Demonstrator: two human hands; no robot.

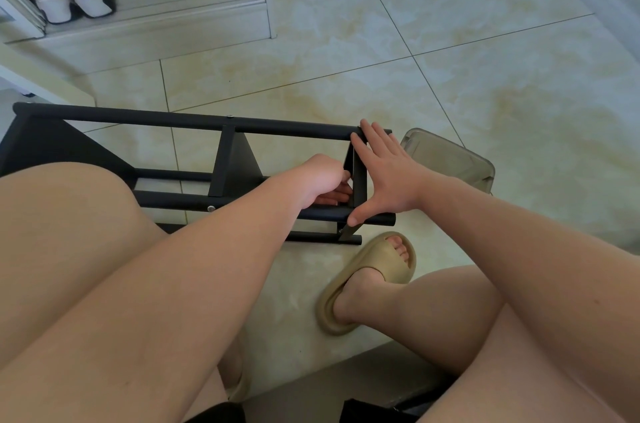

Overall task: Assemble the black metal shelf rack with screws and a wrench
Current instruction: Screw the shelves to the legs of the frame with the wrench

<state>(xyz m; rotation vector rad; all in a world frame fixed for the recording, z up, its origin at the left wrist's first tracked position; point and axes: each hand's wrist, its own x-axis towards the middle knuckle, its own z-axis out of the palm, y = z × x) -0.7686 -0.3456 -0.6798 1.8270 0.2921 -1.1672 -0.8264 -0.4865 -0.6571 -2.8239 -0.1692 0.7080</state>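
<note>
Rack lies sideways under the hands; the flat, spread right hand presses its end panel, while the left hand curls behind it, grasp unclear. Easing pressure could let the panel slip.

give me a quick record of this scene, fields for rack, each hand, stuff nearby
rack: black metal, lying on its side on the tiled floor
left hand: reaches inside the frame near its right end; what the fingers hold is hidden
right hand: fingers spread, pressed flat against the rack's end piece
nearby: clear plastic box just past the rack's end; slipper on a foot
</note>
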